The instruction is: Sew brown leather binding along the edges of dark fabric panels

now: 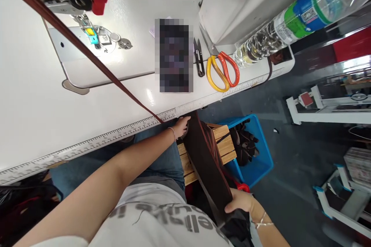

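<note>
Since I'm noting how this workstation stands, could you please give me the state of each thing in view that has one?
Dark strip: extended, lower end gripped by the right hand, left hand at its upper end
Reddish-brown strip: looks taut
Thread snips: lying on the table, tips apart
Scissors: lying beside them
Blue crate: open, holding dark pieces
Bottle: fill level unclear

The long, flat, dark-brown strip of material (pixel 204 158) has reddish-brown edging, close in hue to the narrow, reddish-brown band (pixel 87 53) crossing the glossy white desk (pixel 34 92), whose flat, white ruler strip (pixel 95 142) carries fine black graduations. The metal scissors (pixel 214 51) pair one yellow handle with one orange-red. Green, blue and white colour the label of the clear plastic bottle (pixel 290 25), while the rectangular plastic crate (pixel 262 162) is bright blue.
</note>
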Motion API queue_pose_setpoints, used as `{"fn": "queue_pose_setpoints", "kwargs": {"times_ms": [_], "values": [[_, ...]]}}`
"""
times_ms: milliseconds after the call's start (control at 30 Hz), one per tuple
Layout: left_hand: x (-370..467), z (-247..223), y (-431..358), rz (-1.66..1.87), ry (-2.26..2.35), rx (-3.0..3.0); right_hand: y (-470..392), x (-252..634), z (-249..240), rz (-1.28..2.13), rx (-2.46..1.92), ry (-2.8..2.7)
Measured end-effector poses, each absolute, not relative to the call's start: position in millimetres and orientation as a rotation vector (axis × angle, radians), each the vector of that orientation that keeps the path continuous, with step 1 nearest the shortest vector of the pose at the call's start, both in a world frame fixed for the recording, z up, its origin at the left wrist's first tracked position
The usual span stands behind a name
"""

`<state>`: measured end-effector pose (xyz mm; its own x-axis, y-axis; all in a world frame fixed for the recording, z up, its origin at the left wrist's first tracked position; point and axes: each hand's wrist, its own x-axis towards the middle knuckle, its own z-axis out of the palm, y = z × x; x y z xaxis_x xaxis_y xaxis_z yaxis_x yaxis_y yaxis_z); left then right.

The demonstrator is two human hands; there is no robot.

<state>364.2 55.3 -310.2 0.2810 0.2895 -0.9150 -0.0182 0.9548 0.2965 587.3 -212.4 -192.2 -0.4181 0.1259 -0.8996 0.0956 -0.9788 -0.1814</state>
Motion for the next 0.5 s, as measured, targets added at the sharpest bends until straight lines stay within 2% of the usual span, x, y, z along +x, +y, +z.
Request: {"fn": "queue_pose_setpoints", "kwargs": {"times_ms": [267, 500], "values": [[343.8, -308.4, 17.2, 0.005, 1.220, 0.209, -197.3, 602.1, -216.4, 2.471, -1.652, -0.226], [363.5, -311.1, -19.8, -0.203, 1.089, 0.115, -181.3, 611.2, -199.2, 2.358, -1.556, -0.265]]}}
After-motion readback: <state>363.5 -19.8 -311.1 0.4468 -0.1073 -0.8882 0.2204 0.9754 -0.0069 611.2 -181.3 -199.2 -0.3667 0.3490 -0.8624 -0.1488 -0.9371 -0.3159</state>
